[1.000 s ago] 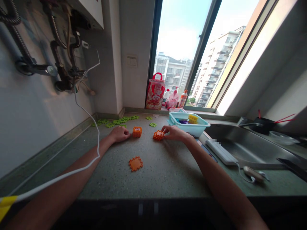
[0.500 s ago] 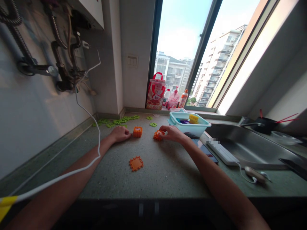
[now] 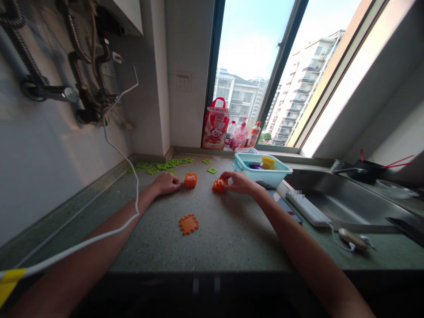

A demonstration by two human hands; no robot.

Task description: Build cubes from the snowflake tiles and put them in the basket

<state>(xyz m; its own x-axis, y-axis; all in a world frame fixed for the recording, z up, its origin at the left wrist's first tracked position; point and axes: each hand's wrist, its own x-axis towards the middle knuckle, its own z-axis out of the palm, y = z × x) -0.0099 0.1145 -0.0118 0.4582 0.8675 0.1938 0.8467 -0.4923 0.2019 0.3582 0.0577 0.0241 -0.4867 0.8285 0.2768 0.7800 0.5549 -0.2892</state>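
Note:
Loosely curled, my left hand [image 3: 166, 183] rests on the counter just left of an orange cube [image 3: 190, 180] made of interlocking toothed pieces. I see nothing held in it; its fingertips are close to the cube, and I cannot tell if they touch. My right hand [image 3: 241, 182] grips an orange interlocking piece [image 3: 218, 185] between thumb and fingers, low over the counter; part of it is hidden by the fingers. Nearer to me lies a flat orange square tile [image 3: 189, 224] with toothed edges.
Several green toothed tiles [image 3: 167, 165] lie along the back, with loose green ones [image 3: 212, 170] beyond the cube. A light-blue tub [image 3: 270, 176] with yellow and purple pieces stands right. Beyond are a power strip [image 3: 308, 209] and a sink [image 3: 334, 198]. A white cable [image 3: 137, 194] crosses my left arm.
The view has shifted very slightly. Both hands stay in nearly the same places, and the right still grips the orange piece.

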